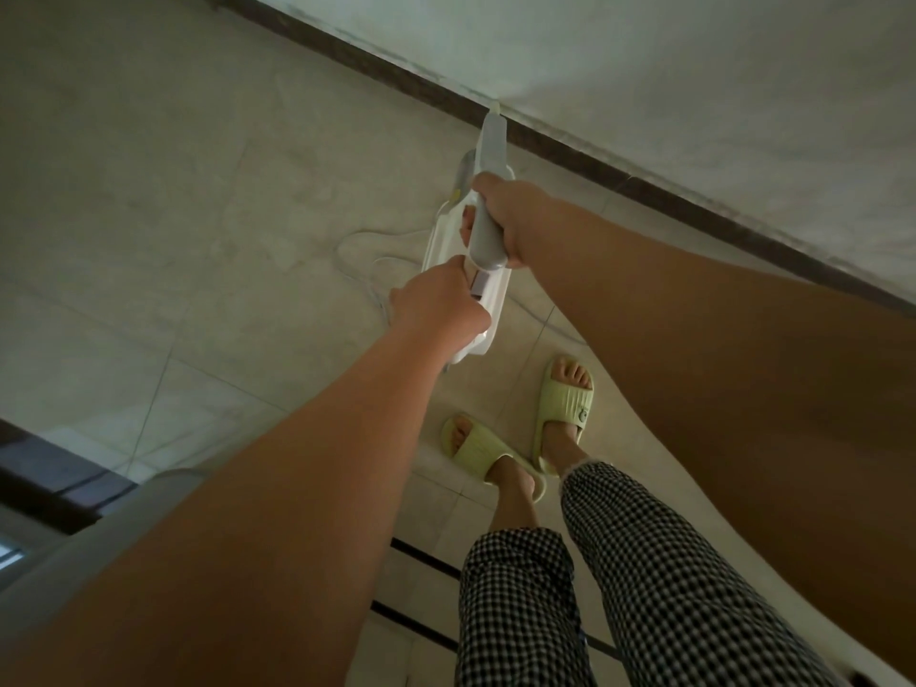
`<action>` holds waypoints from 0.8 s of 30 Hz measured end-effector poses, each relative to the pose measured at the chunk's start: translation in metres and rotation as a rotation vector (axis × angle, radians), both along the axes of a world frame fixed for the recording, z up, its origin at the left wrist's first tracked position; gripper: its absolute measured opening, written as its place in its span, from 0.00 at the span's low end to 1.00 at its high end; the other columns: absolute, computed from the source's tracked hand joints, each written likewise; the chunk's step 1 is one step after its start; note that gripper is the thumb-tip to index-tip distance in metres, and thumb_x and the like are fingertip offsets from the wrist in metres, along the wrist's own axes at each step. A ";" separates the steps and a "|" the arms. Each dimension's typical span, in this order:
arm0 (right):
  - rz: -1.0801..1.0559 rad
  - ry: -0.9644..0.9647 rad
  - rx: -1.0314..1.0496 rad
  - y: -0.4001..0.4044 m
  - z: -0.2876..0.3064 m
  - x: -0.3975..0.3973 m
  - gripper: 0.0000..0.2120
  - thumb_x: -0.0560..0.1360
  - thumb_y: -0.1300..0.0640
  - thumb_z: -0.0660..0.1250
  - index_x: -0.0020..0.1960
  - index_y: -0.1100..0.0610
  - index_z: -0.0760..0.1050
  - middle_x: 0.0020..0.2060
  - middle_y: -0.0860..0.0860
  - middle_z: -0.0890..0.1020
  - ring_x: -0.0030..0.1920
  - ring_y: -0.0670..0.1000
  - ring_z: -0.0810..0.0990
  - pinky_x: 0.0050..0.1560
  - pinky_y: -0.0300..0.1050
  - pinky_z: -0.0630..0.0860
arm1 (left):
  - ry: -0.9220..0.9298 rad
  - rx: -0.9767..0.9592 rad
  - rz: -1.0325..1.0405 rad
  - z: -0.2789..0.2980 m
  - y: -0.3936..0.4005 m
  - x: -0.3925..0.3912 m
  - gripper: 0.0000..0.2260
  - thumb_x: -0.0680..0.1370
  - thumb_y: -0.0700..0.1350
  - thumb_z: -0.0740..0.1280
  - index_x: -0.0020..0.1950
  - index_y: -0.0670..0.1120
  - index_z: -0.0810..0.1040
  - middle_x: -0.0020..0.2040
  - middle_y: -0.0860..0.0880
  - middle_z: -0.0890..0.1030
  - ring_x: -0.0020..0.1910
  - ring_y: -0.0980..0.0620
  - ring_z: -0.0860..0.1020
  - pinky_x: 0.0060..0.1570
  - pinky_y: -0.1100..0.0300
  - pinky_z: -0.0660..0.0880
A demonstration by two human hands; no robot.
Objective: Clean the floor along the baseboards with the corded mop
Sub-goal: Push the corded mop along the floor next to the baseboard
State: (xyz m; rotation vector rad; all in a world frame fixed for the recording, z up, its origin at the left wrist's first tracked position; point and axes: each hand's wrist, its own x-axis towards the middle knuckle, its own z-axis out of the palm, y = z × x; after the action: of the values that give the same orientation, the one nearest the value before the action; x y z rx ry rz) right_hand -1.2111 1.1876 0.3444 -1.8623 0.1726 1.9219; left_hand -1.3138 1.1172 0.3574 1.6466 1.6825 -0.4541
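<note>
The right hand [513,218] is wrapped around the grey grip of the corded mop [476,250], fingers curled under it and the thumb side toward the wall. The left hand [436,304] grasps the white body lower down, nearer the person, its fingers closed over the casing's left edge. Both hands therefore hold the same tool, the right leading and the left trailing.

From the hands the mop's long axis runs away from the person and slightly right, straight toward the dark baseboard [585,156]. Its far tip appears to reach the baseboard line, though the cleaning head itself is hidden behind the handle and cannot be made out. The baseboard crosses the view diagonally, so the mop meets it at a steep angle rather than lying along it.

The white cord [367,270] loops on the tiled floor [173,215] to the left of the mop, close to the left hand. The person's feet in green slippers [565,404] stand just behind the tool.

To follow the baseboard, the next stroke would probably have to travel sideways along the wall, away from the cord.
</note>
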 end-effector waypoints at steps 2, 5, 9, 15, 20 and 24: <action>0.006 -0.006 -0.002 -0.002 0.001 0.002 0.11 0.78 0.52 0.66 0.50 0.59 0.70 0.30 0.51 0.75 0.26 0.46 0.74 0.30 0.38 0.77 | 0.000 -0.005 -0.002 0.001 -0.002 0.002 0.15 0.71 0.45 0.70 0.55 0.50 0.70 0.42 0.54 0.74 0.44 0.49 0.75 0.47 0.54 0.71; 0.000 -0.007 0.000 -0.006 0.002 0.007 0.11 0.78 0.52 0.65 0.49 0.59 0.69 0.30 0.51 0.75 0.27 0.46 0.74 0.29 0.38 0.77 | -0.006 -0.006 -0.002 0.001 -0.006 0.006 0.16 0.71 0.46 0.71 0.55 0.50 0.70 0.44 0.53 0.75 0.45 0.49 0.75 0.50 0.53 0.72; 0.025 -0.020 -0.007 -0.010 0.004 0.011 0.11 0.78 0.51 0.66 0.51 0.59 0.70 0.30 0.51 0.75 0.26 0.46 0.74 0.29 0.37 0.76 | -0.007 -0.002 -0.007 0.002 -0.009 0.010 0.17 0.71 0.45 0.70 0.58 0.50 0.71 0.46 0.53 0.77 0.47 0.49 0.76 0.53 0.52 0.72; -0.002 -0.031 0.008 -0.015 0.006 0.019 0.11 0.78 0.51 0.66 0.47 0.59 0.70 0.31 0.52 0.75 0.28 0.46 0.74 0.30 0.38 0.77 | 0.002 -0.012 -0.023 0.003 -0.013 0.017 0.15 0.71 0.45 0.71 0.55 0.50 0.71 0.46 0.53 0.78 0.49 0.48 0.78 0.56 0.50 0.73; -0.023 -0.021 -0.003 -0.020 0.007 0.023 0.12 0.78 0.52 0.66 0.47 0.60 0.69 0.31 0.52 0.75 0.28 0.47 0.74 0.32 0.40 0.77 | 0.005 -0.017 -0.038 0.005 -0.016 0.023 0.17 0.71 0.46 0.71 0.57 0.50 0.71 0.46 0.53 0.77 0.49 0.48 0.78 0.56 0.50 0.73; -0.036 -0.016 0.002 -0.023 0.009 0.027 0.12 0.79 0.52 0.65 0.43 0.60 0.68 0.30 0.51 0.74 0.28 0.46 0.73 0.31 0.39 0.76 | 0.002 -0.018 -0.049 0.005 -0.019 0.025 0.15 0.71 0.45 0.71 0.54 0.51 0.70 0.44 0.53 0.77 0.48 0.48 0.78 0.56 0.49 0.73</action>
State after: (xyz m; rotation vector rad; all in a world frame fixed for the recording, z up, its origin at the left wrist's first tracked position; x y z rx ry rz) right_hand -1.1836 1.1647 0.3535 -1.8605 0.1973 1.8823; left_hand -1.2884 1.0985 0.3623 1.6779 1.6375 -0.4938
